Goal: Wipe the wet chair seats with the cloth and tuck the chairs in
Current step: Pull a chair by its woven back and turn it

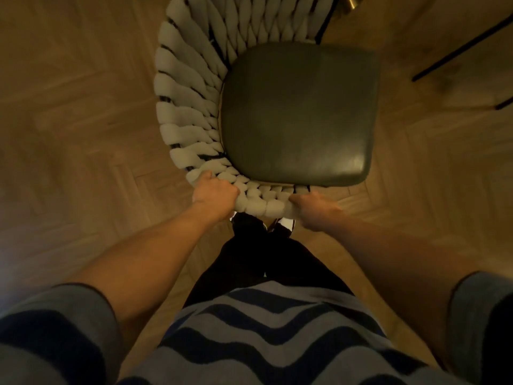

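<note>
On the wooden floor [83, 120], straight below the camera, a chair [277, 107] is standing with its dark padded seat [297, 112] facing up and its woven white backrest [188, 107] curving round the left and near sides. A person in a striped top is standing right behind it, feet just under the near rim.

Going left to right: the left hand [215, 194] is gripping the near-left part of the backrest rim, fingers curled over the thick weave, knuckles up, grip pressed tight round the rope. Left forearm is running straight and extended, angled in from lower left. Next, the stretch of rim between the hands is staying bare. Then the right hand [313, 207] is holding the near-right end of the rim, fingers wrapping under or round the weave; fingertips are hidden, so how far the grip is closing I cannot tell exactly, but it is reading as curled on the rim. Right forearm is also extended, coming in from lower right.

Both hands on the back rim, spaced apart, arms out: probably steering the chair, so the tuck-in step looks to be in hand. The seat is showing a sheen at the near-right corner, wet or just glossy, cannot tell. No cloth is showing anywhere. Upper right, thin dark legs [458, 51] of other furniture are standing on the floor, likely where the chair is heading; no counter top is showing.
</note>
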Motion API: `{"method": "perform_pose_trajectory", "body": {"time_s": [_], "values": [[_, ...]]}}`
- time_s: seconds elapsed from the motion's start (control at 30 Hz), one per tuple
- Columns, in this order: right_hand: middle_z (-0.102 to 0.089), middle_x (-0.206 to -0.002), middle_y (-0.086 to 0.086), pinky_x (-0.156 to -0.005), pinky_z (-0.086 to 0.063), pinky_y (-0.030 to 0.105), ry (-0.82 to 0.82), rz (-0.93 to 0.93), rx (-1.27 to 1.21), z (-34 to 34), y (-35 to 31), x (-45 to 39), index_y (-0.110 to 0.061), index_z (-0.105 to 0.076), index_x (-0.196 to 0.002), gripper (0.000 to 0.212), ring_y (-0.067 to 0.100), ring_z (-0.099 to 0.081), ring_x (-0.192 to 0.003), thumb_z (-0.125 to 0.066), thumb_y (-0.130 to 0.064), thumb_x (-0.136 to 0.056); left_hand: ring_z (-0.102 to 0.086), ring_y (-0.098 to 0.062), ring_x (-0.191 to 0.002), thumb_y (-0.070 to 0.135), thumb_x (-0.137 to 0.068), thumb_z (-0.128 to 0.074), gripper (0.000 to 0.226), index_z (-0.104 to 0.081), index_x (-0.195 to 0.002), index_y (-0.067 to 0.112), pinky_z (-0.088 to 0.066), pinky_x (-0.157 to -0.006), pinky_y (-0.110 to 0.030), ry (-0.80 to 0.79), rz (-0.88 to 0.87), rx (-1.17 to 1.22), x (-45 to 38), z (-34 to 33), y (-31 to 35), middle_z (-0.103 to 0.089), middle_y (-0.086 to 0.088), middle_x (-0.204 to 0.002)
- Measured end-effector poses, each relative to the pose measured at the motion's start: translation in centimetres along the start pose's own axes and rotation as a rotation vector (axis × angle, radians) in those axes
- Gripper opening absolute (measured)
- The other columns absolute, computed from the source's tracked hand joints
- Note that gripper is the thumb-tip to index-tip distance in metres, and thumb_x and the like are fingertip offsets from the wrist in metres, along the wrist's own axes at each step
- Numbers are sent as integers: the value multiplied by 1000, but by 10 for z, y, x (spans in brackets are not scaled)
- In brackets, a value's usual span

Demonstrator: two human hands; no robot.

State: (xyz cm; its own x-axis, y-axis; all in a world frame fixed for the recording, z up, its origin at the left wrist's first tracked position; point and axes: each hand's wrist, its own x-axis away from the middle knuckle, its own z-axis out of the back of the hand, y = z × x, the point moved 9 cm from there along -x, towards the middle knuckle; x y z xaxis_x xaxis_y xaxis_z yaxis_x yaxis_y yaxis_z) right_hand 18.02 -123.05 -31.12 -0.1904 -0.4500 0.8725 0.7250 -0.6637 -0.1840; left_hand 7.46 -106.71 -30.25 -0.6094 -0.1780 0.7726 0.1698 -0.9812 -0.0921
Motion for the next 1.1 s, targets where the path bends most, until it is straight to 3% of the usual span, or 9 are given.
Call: {"method": "perform_pose_trajectory", "body": {"time_s": [0.2,0.4,0.53,0.67,0.77,0.87,0.97,1.1], "values": [[-61,-132,8,-83,-46,36,36,-103,85,10,105,29,-30,-47,-149,61,29,-60,-119,-62,-10,-94,-58,-22,-106,40,-83,-62,30,-59,-111,29,-31,-100,-44,-30,-36,176,-18,36,105,-63,0,-110],[-62,-129,5,-110,-40,49,68,-196,161,-2,132,35,-24,-53,-137,50,28,-57,-124,-67,-16,-90,-58,-27,-106,46,-83,-60,39,-56,-116,25,-38,-86,-40,1,-196,180,-19,43,136,-62,-5,-116],[-61,-128,7,-111,-35,53,58,-217,136,-1,107,32,-19,-55,-128,40,31,-54,-126,-65,-26,-90,-57,-26,-109,52,-82,-60,55,-50,-132,31,-43,-83,-36,-122,-335,129,-17,33,105,-58,-2,-123],[-58,-134,9,-112,-35,51,-4,-243,67,-2,69,22,-20,-53,-132,48,32,-51,-130,-68,-33,-88,-58,-25,-102,58,-79,-61,55,-51,-127,33,-46,-84,-37,-174,-395,-144,-32,26,39,-61,-1,-115],[-54,-140,10,-115,-31,55,-69,-242,-22,-7,29,11,-23,-51,-138,53,34,-48,-135,-67,-34,-89,-53,-24,-113,49,-84,-60,53,-46,-134,36,-39,-97,-39,-117,-481,-352,-43,31,-13,-57,3,-127],[-52,-143,8,-111,-36,53,-80,-196,-167,-12,-18,-3,-33,-43,-147,64,32,-48,-133,-65,-37,-87,-47,-22,-125,39,-88,-56,60,-34,-143,38,-32,-108,-41,-67,-550,-470,-59,44,-57,-49,6,-140],[-54,-142,8,-105,-43,50,-47,-184,-329,-11,-58,-19,-38,-36,-151,71,33,-52,-128,-64,-46,-87,-49,-21,-123,41,-87,-56,56,-37,-140,40,-33,-106,-45,-27,-591,-566,-82,69,-92,-53,8,-136],[-55,-140,7,-108,-37,54,26,-266,-509,3,-101,-38,-32,-36,-151,71,36,-51,-128,-63,-47,-86,-44,-22,-126,41,-84,-64,65,-34,-142,43,-30,-108,-49,-4,-609,-764,-119,102,-135,-51,10,-136]]}}
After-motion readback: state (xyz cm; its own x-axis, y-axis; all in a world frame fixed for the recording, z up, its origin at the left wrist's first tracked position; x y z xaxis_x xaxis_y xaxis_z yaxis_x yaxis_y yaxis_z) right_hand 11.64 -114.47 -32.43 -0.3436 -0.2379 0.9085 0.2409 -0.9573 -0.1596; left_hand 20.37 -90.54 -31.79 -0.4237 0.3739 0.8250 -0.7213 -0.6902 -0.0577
